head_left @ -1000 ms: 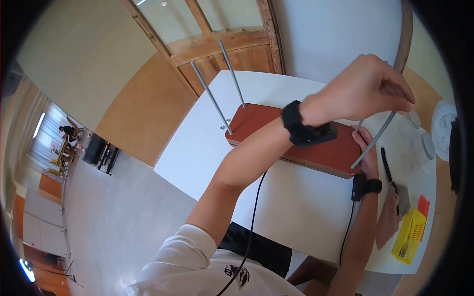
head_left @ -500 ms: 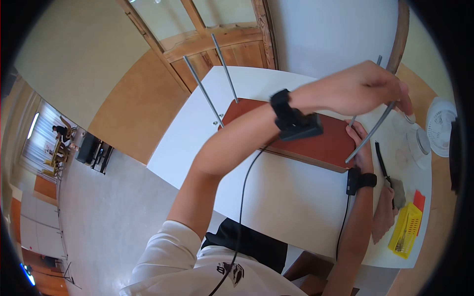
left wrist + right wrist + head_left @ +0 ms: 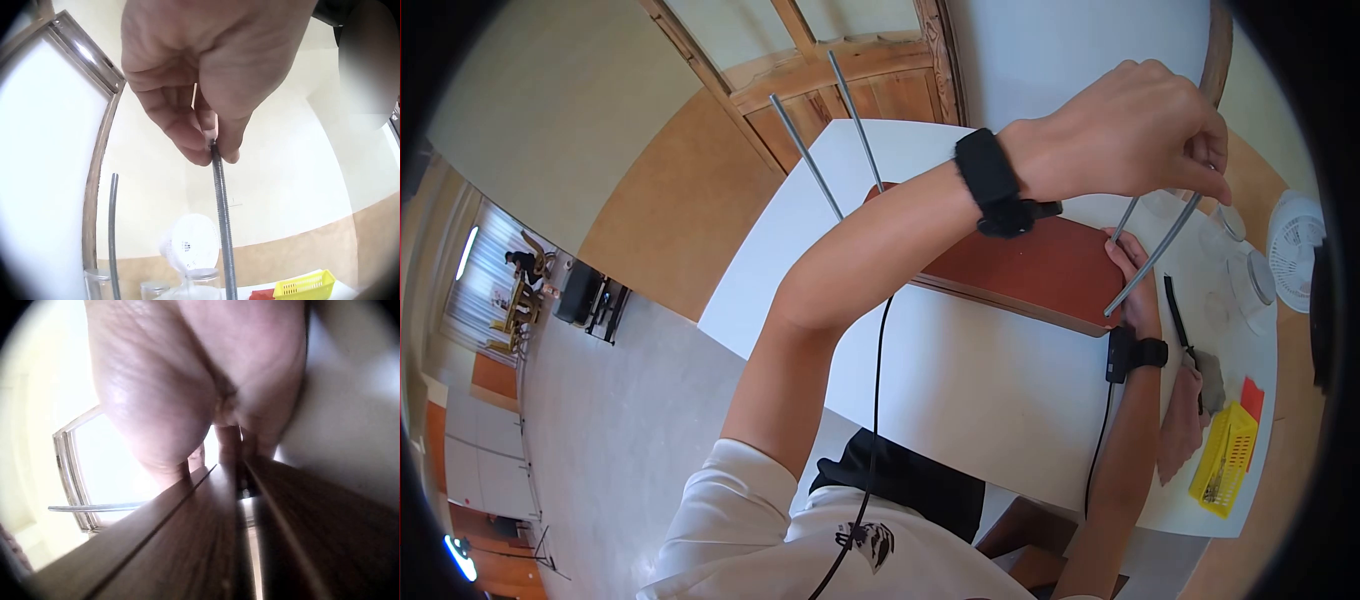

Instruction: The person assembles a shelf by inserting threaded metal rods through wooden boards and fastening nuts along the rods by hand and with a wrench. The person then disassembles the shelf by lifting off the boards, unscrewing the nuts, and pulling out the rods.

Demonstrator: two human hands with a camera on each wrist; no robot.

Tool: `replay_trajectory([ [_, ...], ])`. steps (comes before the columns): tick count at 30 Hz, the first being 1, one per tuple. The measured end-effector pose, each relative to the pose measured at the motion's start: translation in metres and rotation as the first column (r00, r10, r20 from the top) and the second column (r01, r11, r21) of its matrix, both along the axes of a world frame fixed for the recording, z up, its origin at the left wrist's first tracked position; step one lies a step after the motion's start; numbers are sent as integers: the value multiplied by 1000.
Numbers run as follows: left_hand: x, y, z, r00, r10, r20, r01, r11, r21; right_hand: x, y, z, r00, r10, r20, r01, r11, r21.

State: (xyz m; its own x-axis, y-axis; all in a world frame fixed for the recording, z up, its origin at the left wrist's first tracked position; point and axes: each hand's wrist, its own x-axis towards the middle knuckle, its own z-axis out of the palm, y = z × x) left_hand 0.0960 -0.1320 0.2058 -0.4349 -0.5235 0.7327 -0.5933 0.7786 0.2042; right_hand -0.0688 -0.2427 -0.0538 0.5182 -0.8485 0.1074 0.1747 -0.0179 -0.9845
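My left hand (image 3: 1135, 135) is raised over the right end of the reddish-brown boards (image 3: 1030, 265). Thumb and fingertips pinch a small shiny piece, apparently a nut (image 3: 210, 135), at the top of a threaded metal rod (image 3: 223, 219). This rod stands up from the boards' near right corner. Gripping the boards' right end, my right hand (image 3: 1138, 275) has its fingers over the edge. In the right wrist view the layered wood (image 3: 212, 531) runs away from the palm, with a dark gap between layers. A second rod (image 3: 1123, 220) rises behind; two more rods (image 3: 805, 155) stand at the left end.
On the white table (image 3: 980, 380), a black-handled tool (image 3: 1177, 315), a pinkish cloth (image 3: 1180, 420) and a yellow basket (image 3: 1225, 460) lie to the right. Clear jars (image 3: 1258, 275) and a white fan (image 3: 1293, 250) stand behind them. A black cable (image 3: 878, 370) hangs below my left arm.
My left hand stays at the rod's top while its wrist turns and the knuckles tip, then rise. My right hand keeps its hold on the boards. The head view has shifted slightly.
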Motion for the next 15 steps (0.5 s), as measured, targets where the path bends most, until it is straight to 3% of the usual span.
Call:
replay_trajectory([
  [5,-4,0,-1,999,-32,-16,33,997,66,0,-3,-4,1000,-7,-19,7,1000,-19],
  [15,-5,2,-7,941,-295,-163,333,893,302,-2,-4,-7,1000,-11,3,11,999,-53],
])
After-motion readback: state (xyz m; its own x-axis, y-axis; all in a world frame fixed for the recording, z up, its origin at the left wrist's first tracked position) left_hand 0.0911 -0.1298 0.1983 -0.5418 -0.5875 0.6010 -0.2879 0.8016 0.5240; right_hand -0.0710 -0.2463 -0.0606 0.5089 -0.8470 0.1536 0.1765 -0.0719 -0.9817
